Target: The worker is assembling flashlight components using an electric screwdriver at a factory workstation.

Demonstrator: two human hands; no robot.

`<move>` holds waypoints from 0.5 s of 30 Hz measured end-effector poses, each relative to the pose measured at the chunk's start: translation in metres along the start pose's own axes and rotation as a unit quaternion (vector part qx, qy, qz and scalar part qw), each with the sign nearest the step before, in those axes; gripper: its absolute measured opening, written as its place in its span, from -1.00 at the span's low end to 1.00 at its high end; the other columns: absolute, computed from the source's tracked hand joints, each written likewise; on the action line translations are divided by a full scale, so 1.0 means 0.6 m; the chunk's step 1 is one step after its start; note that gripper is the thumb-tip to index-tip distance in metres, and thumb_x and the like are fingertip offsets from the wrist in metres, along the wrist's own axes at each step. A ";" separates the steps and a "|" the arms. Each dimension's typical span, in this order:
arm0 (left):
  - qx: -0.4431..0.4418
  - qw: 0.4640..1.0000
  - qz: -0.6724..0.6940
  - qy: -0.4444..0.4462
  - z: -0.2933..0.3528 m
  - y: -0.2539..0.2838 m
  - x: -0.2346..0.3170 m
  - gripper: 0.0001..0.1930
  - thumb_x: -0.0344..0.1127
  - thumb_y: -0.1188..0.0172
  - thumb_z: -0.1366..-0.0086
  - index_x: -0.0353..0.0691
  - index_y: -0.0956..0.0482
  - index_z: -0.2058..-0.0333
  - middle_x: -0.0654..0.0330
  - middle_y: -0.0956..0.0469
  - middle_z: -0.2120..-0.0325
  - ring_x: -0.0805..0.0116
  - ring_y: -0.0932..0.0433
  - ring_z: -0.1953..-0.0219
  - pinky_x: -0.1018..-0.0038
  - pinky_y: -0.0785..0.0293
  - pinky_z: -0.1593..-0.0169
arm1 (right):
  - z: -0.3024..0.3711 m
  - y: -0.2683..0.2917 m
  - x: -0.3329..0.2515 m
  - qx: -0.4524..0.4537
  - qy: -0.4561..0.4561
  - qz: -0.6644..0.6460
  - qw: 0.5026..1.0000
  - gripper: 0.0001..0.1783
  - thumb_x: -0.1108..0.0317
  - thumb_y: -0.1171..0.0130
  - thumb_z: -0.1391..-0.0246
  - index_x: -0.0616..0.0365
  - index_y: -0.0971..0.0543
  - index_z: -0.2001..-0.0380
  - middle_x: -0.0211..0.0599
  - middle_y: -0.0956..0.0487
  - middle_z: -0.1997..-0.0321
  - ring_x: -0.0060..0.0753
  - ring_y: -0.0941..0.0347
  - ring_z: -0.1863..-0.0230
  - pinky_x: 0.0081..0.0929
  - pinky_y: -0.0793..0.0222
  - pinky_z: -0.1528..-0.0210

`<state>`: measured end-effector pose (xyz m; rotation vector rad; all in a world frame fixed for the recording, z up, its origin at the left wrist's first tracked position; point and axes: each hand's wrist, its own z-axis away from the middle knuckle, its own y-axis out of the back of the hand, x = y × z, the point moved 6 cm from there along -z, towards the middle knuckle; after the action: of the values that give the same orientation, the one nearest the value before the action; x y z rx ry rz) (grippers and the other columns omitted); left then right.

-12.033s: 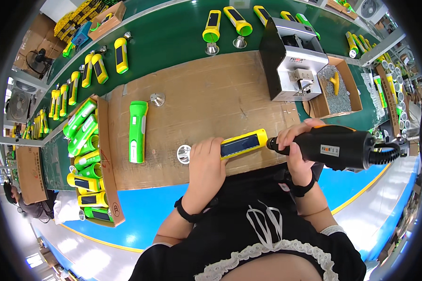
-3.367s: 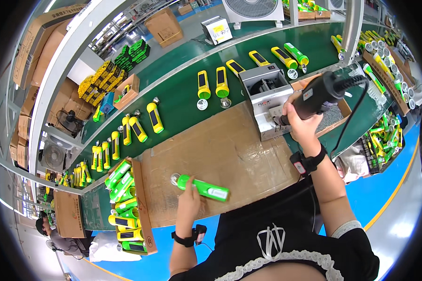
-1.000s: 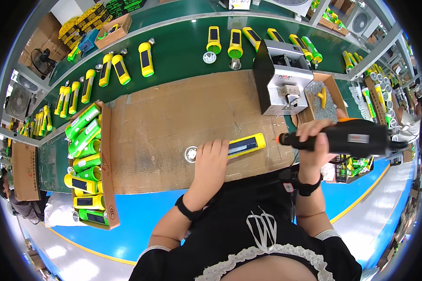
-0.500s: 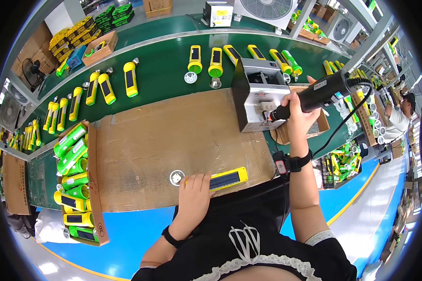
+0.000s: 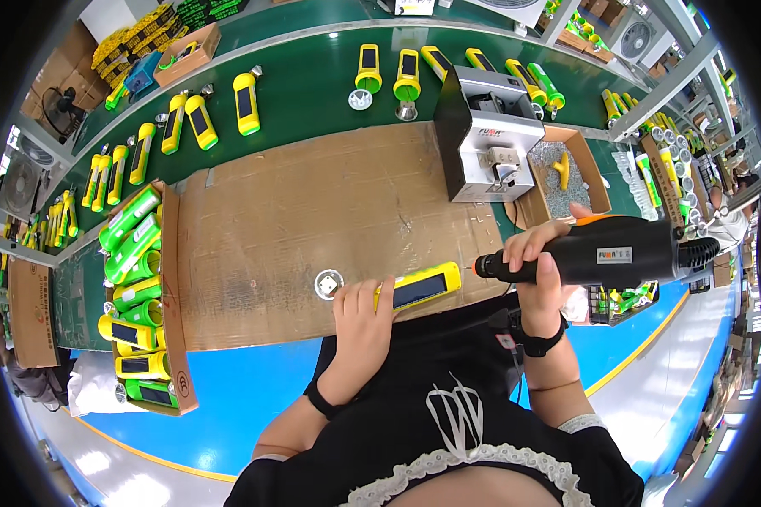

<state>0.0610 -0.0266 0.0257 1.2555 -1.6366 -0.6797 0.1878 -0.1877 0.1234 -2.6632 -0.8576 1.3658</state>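
Observation:
On the cardboard in front of me lies a yellow flashlight (image 5: pixel 421 290) with a dark solar panel on its upper face. The fingers of my left hand (image 5: pixel 364 328) are wrapped over its left end. Beside those fingers rests a round silver reflector (image 5: pixel 328 285) with a white square at its centre. My right hand (image 5: pixel 539 279) grips a black electric screwdriver (image 5: pixel 621 252) around its front part, held level. Its thin bit points left, close to the flashlight's right end; whether the two touch I cannot tell.
A screw feeder (image 5: pixel 492 139) stands beyond my right hand, next to an open carton (image 5: pixel 600 190) of screws with a yellow piece on top. At left, a cardboard box (image 5: pixel 177 313) holds several green and yellow flashlights. More flashlights (image 5: pixel 247 103) line the green bench (image 5: pixel 313 84).
My right hand has brought the screwdriver from the screw feeder down to the flashlight's right end. My left hand stays on the flashlight, which tilts slightly more. The view has shifted.

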 end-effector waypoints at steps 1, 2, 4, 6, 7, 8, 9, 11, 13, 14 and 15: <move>0.007 1.000 0.001 -0.004 0.001 0.001 0.001 -0.44 -0.41 -0.30 0.08 -0.31 -0.38 0.02 0.01 -0.36 0.19 0.02 -0.34 0.13 0.15 -0.22 0.00 | 0.003 -0.005 -0.001 0.006 -0.006 0.029 1.000 -0.29 0.29 -0.16 -0.05 0.12 -0.02 -0.16 -0.33 -0.33 0.50 -0.45 -0.33 0.58 -0.42 -0.32 0.46; 0.006 1.000 0.000 -0.004 0.002 0.000 0.000 -0.44 -0.41 -0.30 0.08 -0.31 -0.38 0.02 0.01 -0.36 0.19 0.02 -0.34 0.13 0.15 -0.22 0.00 | 0.005 -0.006 0.002 0.006 -0.007 0.028 1.000 -0.29 0.29 -0.16 -0.05 0.12 -0.02 -0.16 -0.33 -0.33 0.50 -0.45 -0.33 0.58 -0.42 -0.32 0.46; 0.011 1.000 -0.007 -0.006 0.004 -0.001 -0.001 -0.43 -0.40 -0.30 0.08 -0.31 -0.38 0.02 0.01 -0.36 0.19 0.03 -0.34 0.14 0.15 -0.23 0.01 | 0.006 -0.008 0.011 -0.006 -0.017 0.031 0.999 -0.32 0.31 -0.15 -0.05 0.12 -0.03 -0.15 -0.31 -0.33 0.49 -0.45 -0.33 0.58 -0.42 -0.33 0.43; 0.005 1.000 -0.017 -0.005 0.005 -0.002 0.000 -0.44 -0.38 -0.28 0.07 -0.32 -0.38 0.03 0.04 -0.35 0.19 0.08 -0.35 0.11 0.15 -0.23 -0.02 | 0.009 -0.010 0.015 -0.007 -0.014 0.034 0.999 -0.33 0.32 -0.15 -0.06 0.12 -0.04 -0.14 -0.31 -0.34 0.48 -0.45 -0.34 0.57 -0.42 -0.34 0.42; -0.001 1.000 -0.026 -0.004 0.005 -0.002 0.001 -0.46 -0.36 -0.26 0.06 -0.33 -0.38 0.03 0.06 -0.35 0.19 0.14 -0.36 0.08 0.15 -0.22 -0.05 | 0.009 -0.010 0.018 -0.008 -0.011 0.039 0.999 -0.34 0.34 -0.15 -0.06 0.12 -0.04 -0.13 -0.31 -0.34 0.48 -0.45 -0.34 0.57 -0.41 -0.35 0.41; 0.000 1.000 -0.027 -0.005 0.004 -0.001 0.002 -0.46 -0.36 -0.26 0.06 -0.33 -0.38 0.03 0.06 -0.35 0.19 0.14 -0.36 0.08 0.15 -0.22 -0.05 | 0.011 -0.010 0.022 -0.009 -0.010 0.038 0.999 -0.34 0.34 -0.15 -0.06 0.12 -0.04 -0.13 -0.31 -0.34 0.48 -0.45 -0.34 0.57 -0.41 -0.35 0.41; -0.005 1.000 -0.022 -0.002 0.004 0.000 0.002 -0.45 -0.35 -0.27 0.06 -0.32 -0.38 0.03 0.06 -0.35 0.19 0.13 -0.35 0.08 0.16 -0.22 -0.06 | 0.012 -0.009 0.027 -0.014 -0.011 0.016 1.000 -0.37 0.43 -0.11 -0.04 0.16 -0.05 -0.11 -0.29 -0.37 0.48 -0.44 -0.35 0.55 -0.44 -0.35 0.39; -0.008 1.000 -0.018 0.000 0.002 0.001 0.000 -0.44 -0.35 -0.27 0.07 -0.32 -0.37 0.02 0.05 -0.35 0.19 0.12 -0.35 0.07 0.16 -0.22 -0.06 | 0.014 -0.009 0.037 -0.019 -0.011 -0.006 1.000 -0.40 0.53 -0.08 -0.03 0.21 -0.05 -0.09 -0.27 -0.39 0.48 -0.44 -0.36 0.53 -0.46 -0.35 0.38; -0.013 1.000 -0.009 0.000 0.000 0.001 -0.003 -0.42 -0.34 -0.31 0.09 -0.32 -0.37 0.04 0.04 -0.35 0.19 0.10 -0.36 0.08 0.19 -0.22 -0.04 | 0.016 -0.010 0.053 -0.022 -0.037 -0.011 0.999 -0.41 0.60 -0.05 0.00 0.21 -0.06 -0.08 -0.30 -0.38 0.51 -0.47 -0.37 0.52 -0.49 -0.35 0.39; -0.012 1.000 -0.011 0.000 -0.002 0.002 -0.005 -0.42 -0.34 -0.31 0.09 -0.32 -0.37 0.04 0.04 -0.35 0.19 0.10 -0.36 0.08 0.19 -0.22 -0.04 | 0.014 -0.012 0.064 -0.042 -0.030 0.015 0.999 -0.43 0.64 -0.01 0.03 0.20 -0.08 -0.05 -0.32 -0.38 0.53 -0.50 -0.36 0.52 -0.52 -0.34 0.42; -0.025 1.000 0.000 0.007 -0.005 0.001 -0.008 -0.42 -0.33 -0.32 0.10 -0.32 -0.38 0.04 0.04 -0.36 0.19 0.09 -0.36 0.09 0.20 -0.23 -0.03 | 0.015 -0.013 0.078 -0.043 -0.048 0.011 0.998 -0.48 0.66 -0.01 0.04 0.20 -0.12 0.00 -0.33 -0.37 0.55 -0.52 -0.36 0.54 -0.55 -0.33 0.43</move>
<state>0.0638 -0.0215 0.0258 1.2218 -1.5991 -0.7050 0.1991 -0.1604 0.0854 -2.6967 -0.9194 1.5058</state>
